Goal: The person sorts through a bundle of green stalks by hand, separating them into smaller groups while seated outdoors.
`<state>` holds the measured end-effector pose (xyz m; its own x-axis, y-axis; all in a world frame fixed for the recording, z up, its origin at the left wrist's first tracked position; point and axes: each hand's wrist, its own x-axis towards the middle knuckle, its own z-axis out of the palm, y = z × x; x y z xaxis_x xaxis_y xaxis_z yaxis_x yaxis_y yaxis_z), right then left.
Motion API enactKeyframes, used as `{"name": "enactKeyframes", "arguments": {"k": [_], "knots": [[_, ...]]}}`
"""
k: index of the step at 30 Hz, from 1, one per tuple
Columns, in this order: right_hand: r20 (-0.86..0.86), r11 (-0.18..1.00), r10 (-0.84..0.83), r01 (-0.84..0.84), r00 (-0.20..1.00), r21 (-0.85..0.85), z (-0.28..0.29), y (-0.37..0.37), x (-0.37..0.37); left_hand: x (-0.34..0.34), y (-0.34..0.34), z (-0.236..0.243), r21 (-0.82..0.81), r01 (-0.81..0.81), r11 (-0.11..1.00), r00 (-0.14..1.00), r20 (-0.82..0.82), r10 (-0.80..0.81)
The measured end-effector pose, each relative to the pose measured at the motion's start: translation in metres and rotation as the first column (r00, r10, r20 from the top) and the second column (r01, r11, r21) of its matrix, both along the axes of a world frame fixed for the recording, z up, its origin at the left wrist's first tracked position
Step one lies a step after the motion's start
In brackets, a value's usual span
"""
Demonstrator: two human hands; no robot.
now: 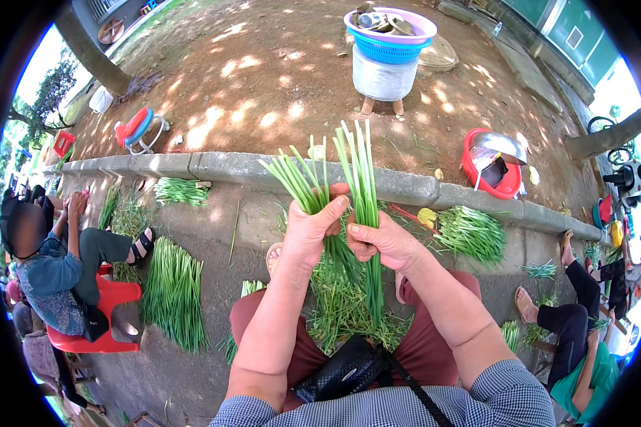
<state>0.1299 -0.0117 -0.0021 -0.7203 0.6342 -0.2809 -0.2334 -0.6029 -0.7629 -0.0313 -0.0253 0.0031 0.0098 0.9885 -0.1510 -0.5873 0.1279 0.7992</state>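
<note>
My left hand (319,224) is closed round a loose bunch of long green stalks (300,186), which look like garlic chives. Its pale ends fan out up and to the left, and the darker leaves hang below the fist. Close beside it, my right hand (384,240) grips a narrower, straighter bunch (364,178), held nearly upright with its leaf tips pointing down. The two hands are almost touching, thumbs on the near side. Below them, a heap of loose green trimmings (335,306) lies on the ground between my feet.
Chive piles lie at left (172,295) and right (471,233). A stone kerb (406,186) crosses ahead; beyond it stand a red basin (509,186) and a white drum (384,80) bearing basins. A person sits on a red stool (114,306) at left; others sit at right.
</note>
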Motion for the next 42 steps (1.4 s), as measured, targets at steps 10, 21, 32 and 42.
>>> {"name": "enactKeyframes", "arguments": {"k": [10, 21, 32, 42], "knots": [[0.074, 0.996, -0.019, 0.012, 0.997, 0.088, -0.005, -0.003, -0.006, 0.005, 0.000, 0.004, -0.023, -0.086, 0.996, 0.995, -0.050, 0.084], [0.006, 0.957, -0.214, 0.208, 0.977, 0.201, -0.004, -0.004, -0.013, 0.002, 0.003, -0.003, -0.002, -0.073, 0.997, 0.997, -0.035, 0.073], [0.067, 0.932, -0.347, 0.336, 0.935, 0.132, -0.007, -0.003, -0.012, 0.005, 0.004, -0.005, 0.025, -0.026, 0.999, 0.999, -0.030, 0.027], [0.078, 0.918, -0.364, 0.343, 0.928, 0.198, -0.015, -0.001, -0.011, 0.013, 0.001, -0.003, 0.008, 0.011, 1.000, 0.998, -0.066, -0.011]]}}
